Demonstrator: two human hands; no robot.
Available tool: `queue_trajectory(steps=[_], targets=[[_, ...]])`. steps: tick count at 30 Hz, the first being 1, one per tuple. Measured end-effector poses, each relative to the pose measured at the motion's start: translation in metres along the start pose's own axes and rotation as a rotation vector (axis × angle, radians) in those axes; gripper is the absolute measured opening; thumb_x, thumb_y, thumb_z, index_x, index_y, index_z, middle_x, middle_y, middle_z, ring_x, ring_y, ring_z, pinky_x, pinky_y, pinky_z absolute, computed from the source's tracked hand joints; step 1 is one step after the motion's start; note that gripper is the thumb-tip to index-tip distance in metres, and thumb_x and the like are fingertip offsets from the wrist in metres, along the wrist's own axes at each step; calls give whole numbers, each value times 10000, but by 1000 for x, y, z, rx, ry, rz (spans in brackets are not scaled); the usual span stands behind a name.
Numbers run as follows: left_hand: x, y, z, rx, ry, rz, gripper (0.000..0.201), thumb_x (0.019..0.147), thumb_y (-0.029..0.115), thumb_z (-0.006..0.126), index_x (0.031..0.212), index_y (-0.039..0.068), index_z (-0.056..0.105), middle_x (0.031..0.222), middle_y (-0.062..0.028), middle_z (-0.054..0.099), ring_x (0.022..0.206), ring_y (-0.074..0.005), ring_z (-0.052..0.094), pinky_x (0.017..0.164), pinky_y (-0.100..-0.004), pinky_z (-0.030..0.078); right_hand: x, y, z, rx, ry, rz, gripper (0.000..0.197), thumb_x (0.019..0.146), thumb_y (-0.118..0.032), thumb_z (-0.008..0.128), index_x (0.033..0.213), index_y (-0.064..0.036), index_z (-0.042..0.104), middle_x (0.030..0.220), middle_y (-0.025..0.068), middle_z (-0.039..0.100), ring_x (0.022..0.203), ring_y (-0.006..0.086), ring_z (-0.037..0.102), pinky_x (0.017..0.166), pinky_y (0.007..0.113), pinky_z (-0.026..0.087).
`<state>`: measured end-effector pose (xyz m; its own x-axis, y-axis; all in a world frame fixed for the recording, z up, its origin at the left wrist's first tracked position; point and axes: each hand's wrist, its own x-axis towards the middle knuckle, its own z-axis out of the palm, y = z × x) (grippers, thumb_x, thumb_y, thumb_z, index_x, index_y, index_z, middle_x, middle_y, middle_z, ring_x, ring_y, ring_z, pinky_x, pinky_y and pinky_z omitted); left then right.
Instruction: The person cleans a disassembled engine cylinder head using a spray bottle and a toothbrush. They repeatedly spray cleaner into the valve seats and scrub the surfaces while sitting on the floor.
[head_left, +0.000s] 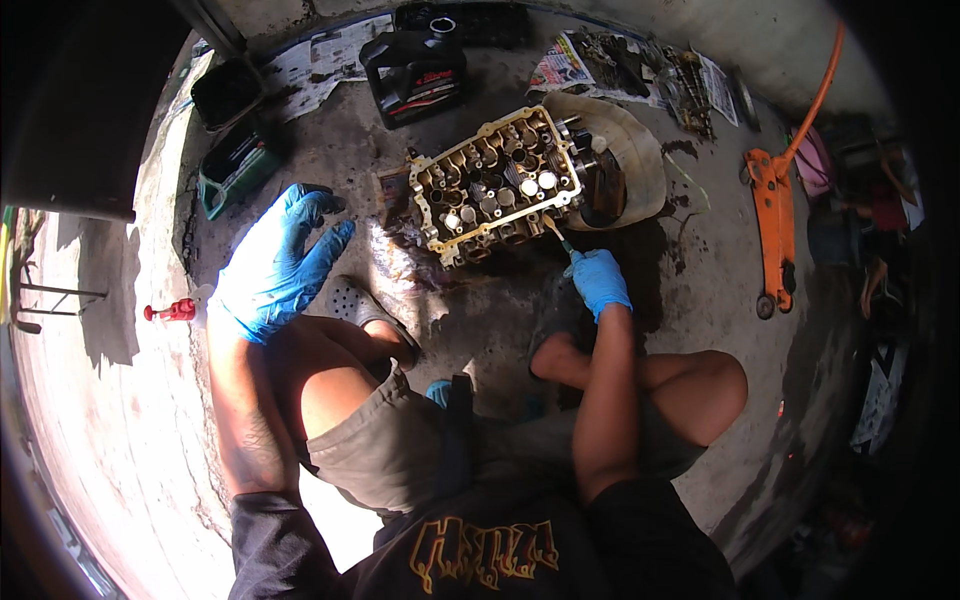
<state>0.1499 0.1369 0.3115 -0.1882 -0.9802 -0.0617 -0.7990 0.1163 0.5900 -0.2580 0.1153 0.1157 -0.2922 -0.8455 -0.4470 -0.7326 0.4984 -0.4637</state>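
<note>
My right hand [600, 281], in a blue glove, is closed round a small brush [566, 243] with a dark green handle and a pale tip. The tip meets the near right edge of an engine cylinder head [492, 225], a metal block with a pale rim and rows of round bores and valve parts. My left hand [283, 262], also gloved in blue, hangs left of the block with thumb and fingers apart. It holds nothing, and its fingertips are stained dark. Some round parts in the block shine brightly in the sun.
A beige basin [645, 165] adjoins the block's right side. Behind stands a black oil jug [405, 85]; a green container [235, 165] lies left. Metal parts [690, 85] rest on newspaper at the back. An orange floor jack [772, 225] is right, a red-topped bottle [178, 310] left.
</note>
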Motion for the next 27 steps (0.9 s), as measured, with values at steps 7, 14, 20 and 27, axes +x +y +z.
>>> queue_trajectory(steps=[7, 14, 20, 27], targets=[[4, 7, 7, -15, 21, 18, 273, 920, 136, 636, 1156, 4, 600, 1114, -108, 596, 1038, -203, 589, 900, -322, 476, -6, 23, 50, 1014, -526, 411, 378, 982, -363, 515, 809, -68, 677, 522, -29, 420, 368, 101, 316, 359, 297, 207], [8, 11, 9, 46, 12, 106, 263, 913, 162, 653, 1127, 12, 622, 1107, -132, 605, 1024, -235, 607, 891, -326, 486, -1, 33, 110, 67, 519, -145, 308, 937, -307, 548, 917, -21, 661, 838, 234, 658, 821, 431, 627, 772, 466, 505], [4, -4, 14, 55, 94, 132, 288, 895, 252, 658, 1100, 51, 631, 1054, -156, 604, 976, -335, 615, 823, -393, 504, 23, 52, 131, 657, 35, -139, 275, 978, -234, 529, 888, -29, 689, 629, 41, 580, 562, 171, 529, 549, 332, 429], [-4, -8, 8, 111, 110, 90, 342, 902, 352, 618, 1088, 66, 618, 1011, -166, 594, 942, -366, 613, 800, -431, 503, -27, 59, 185, 450, 49, -237, 286, 993, -232, 505, 872, -34, 672, 635, 42, 613, 516, 164, 541, 521, 337, 452]])
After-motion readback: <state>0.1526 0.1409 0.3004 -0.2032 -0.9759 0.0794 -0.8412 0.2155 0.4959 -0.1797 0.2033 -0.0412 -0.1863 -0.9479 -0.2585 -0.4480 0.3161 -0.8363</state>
